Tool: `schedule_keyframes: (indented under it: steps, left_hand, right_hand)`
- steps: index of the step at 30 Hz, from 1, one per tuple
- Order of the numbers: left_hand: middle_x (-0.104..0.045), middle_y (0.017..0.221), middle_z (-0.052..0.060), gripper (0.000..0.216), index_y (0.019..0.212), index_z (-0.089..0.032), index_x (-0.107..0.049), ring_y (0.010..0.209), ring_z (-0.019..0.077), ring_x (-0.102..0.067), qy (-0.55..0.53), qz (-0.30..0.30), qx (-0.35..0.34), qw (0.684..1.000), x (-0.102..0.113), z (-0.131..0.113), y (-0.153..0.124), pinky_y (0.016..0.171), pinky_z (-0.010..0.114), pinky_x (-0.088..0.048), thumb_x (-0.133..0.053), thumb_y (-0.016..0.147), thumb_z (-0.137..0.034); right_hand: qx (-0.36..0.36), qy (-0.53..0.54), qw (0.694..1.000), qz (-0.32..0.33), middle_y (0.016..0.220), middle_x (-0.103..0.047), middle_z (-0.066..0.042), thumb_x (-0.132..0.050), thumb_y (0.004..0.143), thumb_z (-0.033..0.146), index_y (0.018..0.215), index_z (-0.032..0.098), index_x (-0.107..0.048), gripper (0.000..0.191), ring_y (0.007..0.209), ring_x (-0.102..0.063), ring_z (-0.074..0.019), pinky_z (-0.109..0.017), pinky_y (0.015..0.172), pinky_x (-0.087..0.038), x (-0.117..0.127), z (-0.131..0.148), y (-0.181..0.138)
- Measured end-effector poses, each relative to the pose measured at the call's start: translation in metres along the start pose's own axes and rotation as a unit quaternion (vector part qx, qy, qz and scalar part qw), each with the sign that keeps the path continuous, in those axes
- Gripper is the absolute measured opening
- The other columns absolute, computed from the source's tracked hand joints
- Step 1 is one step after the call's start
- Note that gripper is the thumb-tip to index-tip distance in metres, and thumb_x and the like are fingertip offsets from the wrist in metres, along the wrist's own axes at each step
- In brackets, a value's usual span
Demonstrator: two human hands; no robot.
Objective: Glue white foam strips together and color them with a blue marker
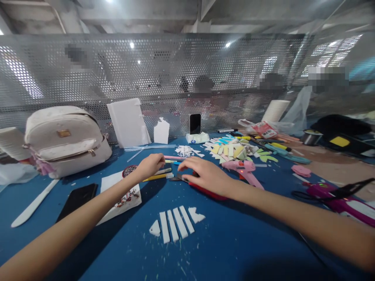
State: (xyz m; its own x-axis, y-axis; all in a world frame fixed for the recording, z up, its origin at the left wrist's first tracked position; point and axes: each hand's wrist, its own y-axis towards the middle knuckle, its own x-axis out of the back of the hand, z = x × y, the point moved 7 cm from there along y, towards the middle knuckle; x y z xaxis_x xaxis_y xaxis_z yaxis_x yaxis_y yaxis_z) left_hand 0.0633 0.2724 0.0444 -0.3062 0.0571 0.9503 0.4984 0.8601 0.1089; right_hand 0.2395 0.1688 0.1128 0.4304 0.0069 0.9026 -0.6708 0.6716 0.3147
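Observation:
Both my arms reach forward over a blue table (222, 242). My left hand (150, 165) is curled, its fingertips at a pink stick (175, 158) lying among several pens and sticks (158, 176). My right hand (206, 174) lies palm down with fingers closed over a dark-bladed tool (178, 178) with a red handle (205, 191). In front of my arms lie several cut white foam strips (175, 223) in a row, with small offcuts beside them.
A white backpack (66, 138) stands at the left, a black phone (77, 200) and a white sheet (123, 197) near it. A phone on a stand (195, 125), white foam pieces (129, 123), coloured foam scraps (231, 150) and pink glue guns (247, 169) lie farther back. Other people sit behind a perforated screen.

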Motion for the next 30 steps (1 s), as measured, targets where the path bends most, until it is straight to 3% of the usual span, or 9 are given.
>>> schedule_keyframes:
  steps: [6, 11, 14, 19, 25, 30]
  left_hand:
    - [-0.063, 0.125, 0.009, 0.033, 0.126, -0.018, -0.061, 0.104, 0.0228, -0.066, -0.044, -0.019, -0.026, 0.999, 0.009, -0.01, -0.012, 0.089, 0.043, -0.058, -0.065, 0.1, -0.038]
    - [-0.064, 0.124, 0.009, 0.033, 0.126, -0.017, -0.061, 0.104, 0.0227, -0.067, -0.083, -0.026, -0.035, 0.996, 0.018, -0.015, -0.019, 0.089, 0.043, -0.058, -0.065, 0.1, -0.038]
    - [-0.064, 0.124, 0.009, 0.033, 0.126, -0.017, -0.061, 0.104, 0.0229, -0.066, -0.11, -0.028, -0.034, 0.993, 0.021, -0.016, -0.02, 0.089, 0.044, -0.058, -0.065, 0.1, -0.038]
    - [-0.064, 0.124, 0.009, 0.033, 0.126, -0.017, -0.061, 0.104, 0.0228, -0.067, -0.159, -0.009, -0.027, 0.987, 0.021, -0.019, -0.021, 0.088, 0.043, -0.058, -0.065, 0.1, -0.038]
    - [-0.065, 0.119, 0.008, 0.031, 0.122, -0.016, -0.062, 0.099, 0.0213, -0.068, -0.188, 0.041, -0.01, 0.981, 0.023, -0.021, -0.042, 0.085, 0.041, -0.059, -0.065, 0.1, -0.038]
    - [-0.066, 0.116, 0.007, 0.029, 0.119, -0.016, -0.064, 0.095, 0.0201, -0.068, -0.158, 0.04, 0.009, 0.987, 0.033, -0.026, -0.074, 0.082, 0.039, -0.059, -0.065, 0.1, -0.038]
  right_hand:
    - [0.013, -0.067, 0.997, -0.022, 0.112, -0.072, -0.01, -0.067, 0.097, 0.021, 0.109, 0.018, -0.068, 0.012, 0.109, -0.066, -0.0268, -0.042, 0.091, -0.054, -0.015, -0.015, 0.052]
    - [0.023, -0.103, 0.994, -0.028, 0.128, -0.066, -0.009, -0.065, 0.1, 0.033, 0.125, 0.018, -0.064, 0.03, 0.107, -0.068, -0.0248, -0.047, 0.09, -0.059, -0.022, -0.011, 0.065]
    - [0.027, -0.108, 0.993, -0.035, 0.125, -0.067, -0.009, -0.065, 0.1, 0.033, 0.123, 0.018, -0.065, 0.027, 0.105, -0.068, -0.0242, -0.046, 0.09, -0.059, -0.021, -0.007, 0.066]
    - [0.031, -0.089, 0.994, -0.057, 0.095, -0.073, -0.006, -0.066, 0.099, 0.024, 0.091, 0.019, -0.07, 0.01, 0.099, -0.064, -0.0238, -0.035, 0.082, -0.051, -0.011, 0.001, 0.062]
    - [0.031, -0.047, 0.995, -0.082, 0.092, -0.073, -0.003, -0.065, 0.097, 0.019, 0.086, 0.021, -0.068, 0.012, 0.094, -0.062, -0.0218, -0.032, 0.079, -0.045, 0.004, 0.005, 0.042]
    - [0.031, -0.017, 0.996, -0.083, 0.092, -0.073, -0.003, -0.064, 0.097, 0.022, 0.087, 0.022, -0.068, 0.011, 0.096, -0.062, -0.0226, -0.035, 0.084, -0.046, 0.011, 0.007, 0.017]
